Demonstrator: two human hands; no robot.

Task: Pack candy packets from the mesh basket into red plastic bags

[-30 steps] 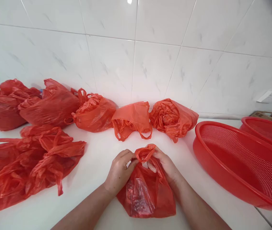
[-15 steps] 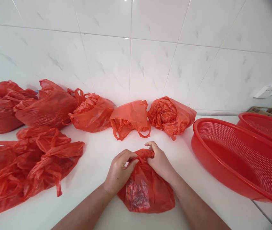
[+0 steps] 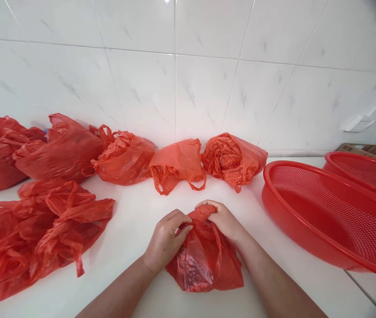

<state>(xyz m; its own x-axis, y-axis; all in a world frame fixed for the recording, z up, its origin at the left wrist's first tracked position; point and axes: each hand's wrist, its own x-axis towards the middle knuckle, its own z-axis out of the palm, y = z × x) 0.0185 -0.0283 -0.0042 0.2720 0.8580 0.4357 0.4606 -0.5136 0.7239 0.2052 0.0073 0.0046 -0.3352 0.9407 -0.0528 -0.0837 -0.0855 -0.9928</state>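
A red plastic bag (image 3: 204, 260) lies on the white counter (image 3: 134, 229) in front of me, with something crinkly inside it. My left hand (image 3: 166, 238) pinches the bag's top from the left, fingers curled. My right hand (image 3: 222, 219) is closed over the bunched handles from the right. The two hands almost touch above the bag's mouth.
Several stuffed red bags (image 3: 177, 163) line the tiled wall behind. A loose heap of empty red bags (image 3: 42, 229) lies at the left. Two red perforated baskets (image 3: 323, 212) stand at the right, with a cardboard box (image 3: 363, 150) behind them.
My right hand has come over the bag's handle loop and pressed it down into the bag's top. The left hand has kept its pinch. The bag looks more bunched.
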